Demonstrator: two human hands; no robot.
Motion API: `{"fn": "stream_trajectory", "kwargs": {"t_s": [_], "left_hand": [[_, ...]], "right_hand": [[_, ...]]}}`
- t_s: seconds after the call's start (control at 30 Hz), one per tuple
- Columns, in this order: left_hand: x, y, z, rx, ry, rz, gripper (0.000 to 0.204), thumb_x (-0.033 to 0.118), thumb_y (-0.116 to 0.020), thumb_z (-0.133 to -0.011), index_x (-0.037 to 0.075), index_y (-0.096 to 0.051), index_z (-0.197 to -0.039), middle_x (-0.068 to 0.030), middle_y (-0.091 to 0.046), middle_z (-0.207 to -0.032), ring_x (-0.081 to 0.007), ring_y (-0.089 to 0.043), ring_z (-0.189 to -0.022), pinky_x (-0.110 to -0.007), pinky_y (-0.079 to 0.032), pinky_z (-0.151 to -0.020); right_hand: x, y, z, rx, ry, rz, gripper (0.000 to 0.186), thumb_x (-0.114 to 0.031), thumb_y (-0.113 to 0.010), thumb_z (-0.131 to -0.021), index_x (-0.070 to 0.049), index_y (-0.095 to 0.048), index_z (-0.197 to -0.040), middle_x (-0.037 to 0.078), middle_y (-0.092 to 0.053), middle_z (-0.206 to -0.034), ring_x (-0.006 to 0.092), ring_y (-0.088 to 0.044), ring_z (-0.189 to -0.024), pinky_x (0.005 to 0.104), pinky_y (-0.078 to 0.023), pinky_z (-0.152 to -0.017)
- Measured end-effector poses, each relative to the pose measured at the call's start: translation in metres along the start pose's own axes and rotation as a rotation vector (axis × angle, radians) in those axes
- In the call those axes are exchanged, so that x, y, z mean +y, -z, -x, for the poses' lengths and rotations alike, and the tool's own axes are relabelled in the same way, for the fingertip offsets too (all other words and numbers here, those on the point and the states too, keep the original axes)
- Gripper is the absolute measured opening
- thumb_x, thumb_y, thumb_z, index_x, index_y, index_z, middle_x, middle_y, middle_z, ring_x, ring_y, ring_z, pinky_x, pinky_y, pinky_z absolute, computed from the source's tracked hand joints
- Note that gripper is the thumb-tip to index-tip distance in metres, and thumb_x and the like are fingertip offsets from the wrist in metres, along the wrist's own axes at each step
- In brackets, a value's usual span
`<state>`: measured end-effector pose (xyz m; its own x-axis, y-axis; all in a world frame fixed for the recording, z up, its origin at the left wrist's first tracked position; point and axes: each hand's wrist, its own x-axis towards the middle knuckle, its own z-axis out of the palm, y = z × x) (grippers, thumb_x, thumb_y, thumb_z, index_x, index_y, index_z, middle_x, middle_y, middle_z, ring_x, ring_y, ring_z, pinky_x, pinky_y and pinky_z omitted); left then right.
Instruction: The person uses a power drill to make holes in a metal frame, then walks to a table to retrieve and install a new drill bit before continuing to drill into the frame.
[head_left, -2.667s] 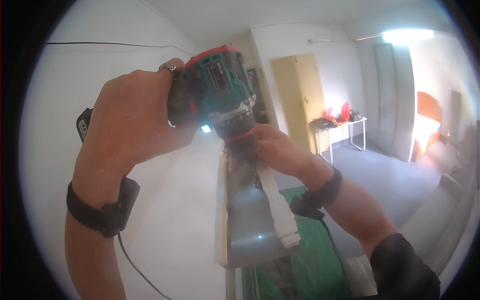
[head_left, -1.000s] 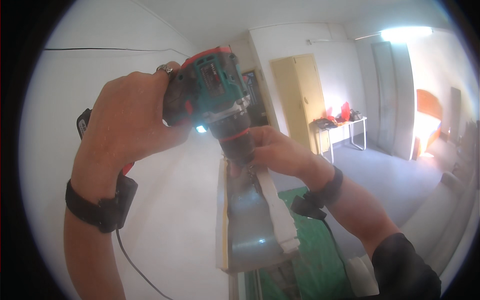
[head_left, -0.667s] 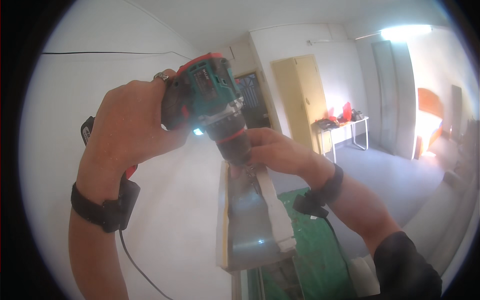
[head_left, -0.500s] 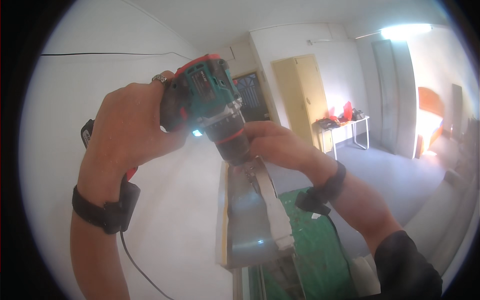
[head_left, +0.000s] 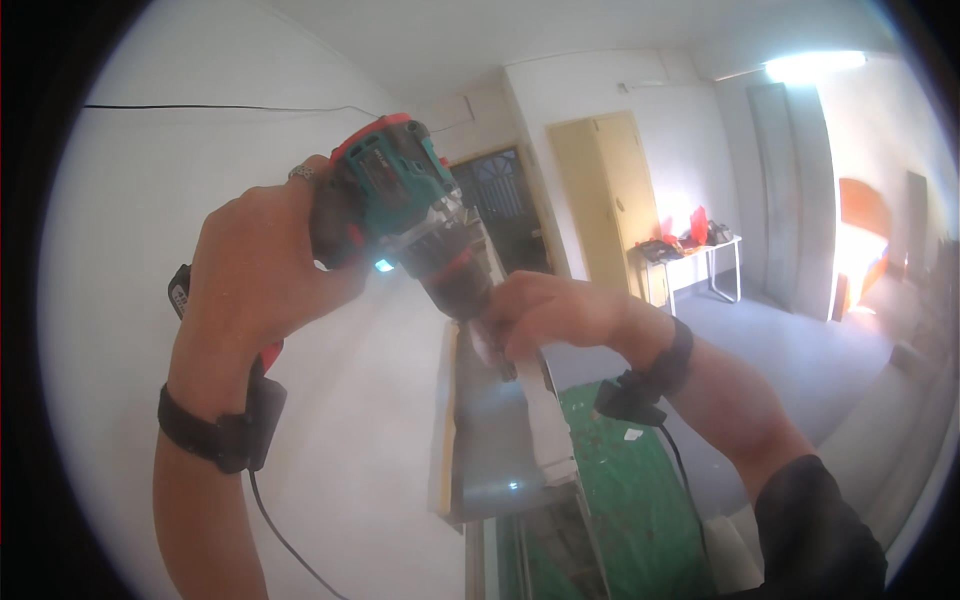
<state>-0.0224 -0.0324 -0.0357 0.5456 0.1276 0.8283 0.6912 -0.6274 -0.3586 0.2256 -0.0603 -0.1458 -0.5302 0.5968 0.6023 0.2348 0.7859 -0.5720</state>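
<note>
Head view, left hand (head_left: 258, 252) gripping drill (head_left: 398, 190) (chuck (head_left: 452, 278) aimed down-right), long axis slanting, right hand (head_left: 560, 312) pinching bit (head_left: 508, 369)

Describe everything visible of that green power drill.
The teal-green and black plastic-looking power drill has red trim on top, a silver metal-looking collar and a black cylindrical chuck with a red ring. Its small white lamp is lit. It tilts downward to the right, held in the air by the left-hand grip. The right-hand grip is at the chuck's tip, contact unclear.

Both forearms (head_left: 205, 510) raised, right fingers (head_left: 528, 295) curled
</note>
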Motion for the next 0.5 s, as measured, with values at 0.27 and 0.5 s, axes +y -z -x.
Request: {"fn": "stream_trajectory", "kwargs": {"t_s": [0.27, 0.5], "left_hand": [[-0.011, 0.009, -0.006, 0.026, 0.043, -0.044, 0.05, 0.027, -0.075, -0.069, -0.002, -0.066, -0.109, -0.0133, -0.069, -0.072, -0.0326, -0.069, -0.069, -0.039, -0.056, -0.07], [-0.041, -0.009, 0.029, 0.177, 0.326, 0.063, 0.067, 0.036, -0.077, -0.074, 0.005, -0.057, -0.13, -0.0166, -0.073, -0.089, -0.0374, -0.071, -0.085, -0.042, -0.056, -0.077]], "right_hand": [[-0.01, 0.007, -0.004, -0.016, -0.204, 0.144, 0.014, -0.013, -0.064, -0.091, 0.0, -0.065, -0.087, 0.001, -0.06, -0.075, 0.0086, -0.056, -0.071, 0.0271, -0.044, -0.063], [0.016, 0.002, -0.008, 0.203, -0.15, 0.017, 0.02, -0.017, -0.056, -0.097, -0.002, -0.06, -0.084, 0.0, -0.055, -0.075, 0.0084, -0.052, -0.073, 0.0266, -0.043, -0.067]]}}
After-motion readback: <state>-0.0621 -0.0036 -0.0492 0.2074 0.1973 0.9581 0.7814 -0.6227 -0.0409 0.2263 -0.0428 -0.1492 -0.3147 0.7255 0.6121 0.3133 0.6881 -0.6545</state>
